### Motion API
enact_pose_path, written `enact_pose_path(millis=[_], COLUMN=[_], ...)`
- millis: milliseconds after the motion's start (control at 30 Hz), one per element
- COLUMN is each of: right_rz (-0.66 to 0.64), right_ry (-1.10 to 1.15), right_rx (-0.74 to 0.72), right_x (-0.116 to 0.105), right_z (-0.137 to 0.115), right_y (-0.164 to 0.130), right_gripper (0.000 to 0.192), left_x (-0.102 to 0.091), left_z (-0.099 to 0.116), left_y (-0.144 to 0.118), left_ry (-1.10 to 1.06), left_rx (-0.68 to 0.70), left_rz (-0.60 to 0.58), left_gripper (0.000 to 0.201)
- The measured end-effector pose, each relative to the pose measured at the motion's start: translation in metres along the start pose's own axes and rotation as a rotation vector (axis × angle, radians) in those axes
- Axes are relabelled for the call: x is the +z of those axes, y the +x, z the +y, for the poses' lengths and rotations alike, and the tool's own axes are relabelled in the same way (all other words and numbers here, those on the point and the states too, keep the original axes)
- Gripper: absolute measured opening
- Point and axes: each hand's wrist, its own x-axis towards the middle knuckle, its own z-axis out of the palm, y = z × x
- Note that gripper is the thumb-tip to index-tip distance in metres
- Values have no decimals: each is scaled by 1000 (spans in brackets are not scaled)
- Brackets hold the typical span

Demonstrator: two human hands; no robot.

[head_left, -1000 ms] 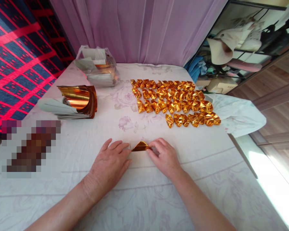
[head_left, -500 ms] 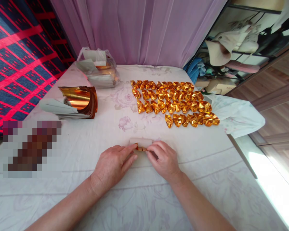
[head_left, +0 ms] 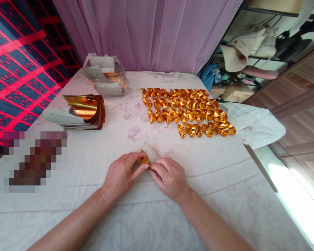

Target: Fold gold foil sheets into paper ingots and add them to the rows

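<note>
Between my hands is a small sheet of foil paper (head_left: pixel 152 152), pale on one side, with a folded gold part (head_left: pixel 144 158) at its left. My left hand (head_left: pixel 121 173) pinches the gold part between thumb and fingers. My right hand (head_left: pixel 170 177) is closed at the paper's near corner, its fingertips pressed together there. Beyond, to the right, several rows of folded gold foil pieces (head_left: pixel 183 115) lie on the patterned cloth (head_left: pixel 157 216).
A curled stack of gold and white foil sheets (head_left: pixel 83 111) sits at left, with a clear plastic bag (head_left: pixel 106 76) of more sheets behind it. A white bag (head_left: pixel 261 122) hangs at the right table edge. Crowded shelves (head_left: pixel 251 55) stand at back right.
The paper has turned from lying straight across to slanting, and more gold shows at its left. My right hand has shifted slightly left and nearer to me.
</note>
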Motion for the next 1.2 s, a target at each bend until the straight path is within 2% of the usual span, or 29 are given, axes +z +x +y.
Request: enact_pose_path(millis=[133,300,467,733,867,1000,1067,1200], right_rz=[-68,-55,-9,48,57,34,14,-32], right_ry=[14,43,-20,-47,-51,-56,-43,36], right_rx=[11,-14,33,-46,-48,-70,-86,-117], right_x=[0,0,5,5,3,0,0,1], right_z=[-3,2,8,11,8,5,4,5], right_y=[0,-1,-3,-2,0,2,3,2], right_gripper=[10,32,46,28,22,17,16,16], left_x=[1,-3,-4,7,12,11,10,9], left_z=[-3,-8,-11,-17,-17,-13,-10,-6], left_y=[3,9,13,15,15,13,9,-2], left_ry=[68,188,228,259,256,301,331,369], left_rx=[-7,104,125,220,214,283,358,425], left_rz=[13,12,-8,36,88,161,146,101], left_gripper=[22,19,20,26,29,13,6,12])
